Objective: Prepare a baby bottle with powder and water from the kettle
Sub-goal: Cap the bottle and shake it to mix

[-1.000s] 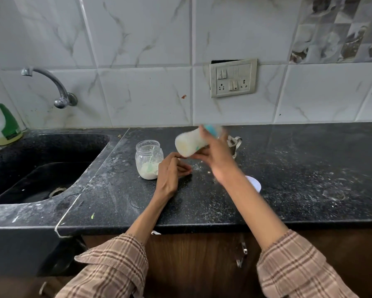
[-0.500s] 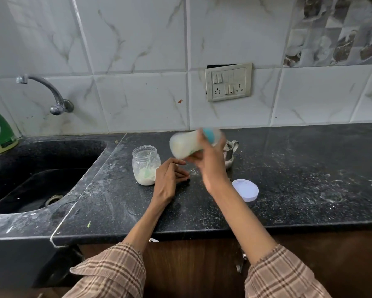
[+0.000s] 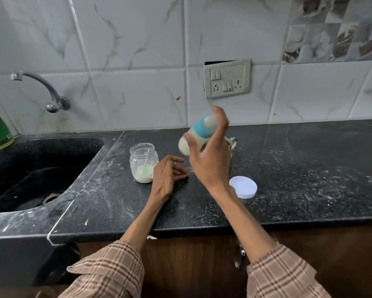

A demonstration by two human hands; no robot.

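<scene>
My right hand grasping the tilted baby bottle above counter, powder jar left, white lid near right, left hand loosely curled, empty.

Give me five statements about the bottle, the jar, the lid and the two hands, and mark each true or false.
1. The right hand holds the baby bottle above the counter. True.
2. The bottle is empty. False: it holds a whitish liquid.
3. The powder jar has its lid on. False: it stands open, and the white lid lies on the counter.
4. The left hand rests on the counter beside the jar. True.
5. The bottle has a red collar. False: blue.
</scene>
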